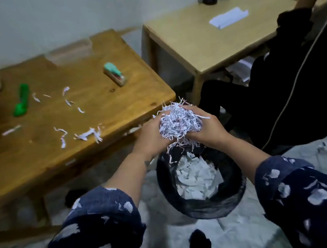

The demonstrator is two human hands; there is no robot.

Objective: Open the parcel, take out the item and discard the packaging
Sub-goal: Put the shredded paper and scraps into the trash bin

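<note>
Left hand (151, 136) and right hand (207, 126) cupping shredded paper (179, 121) together, each grip closing around the wad, hovering above a black bin (204, 204), stray shreds lying on the wooden surface (97, 110)

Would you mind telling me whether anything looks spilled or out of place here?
Yes: loose paper shreds lie scattered across the wooden table, away from the bin, while both hands hold the main shredded bundle above it.
</note>
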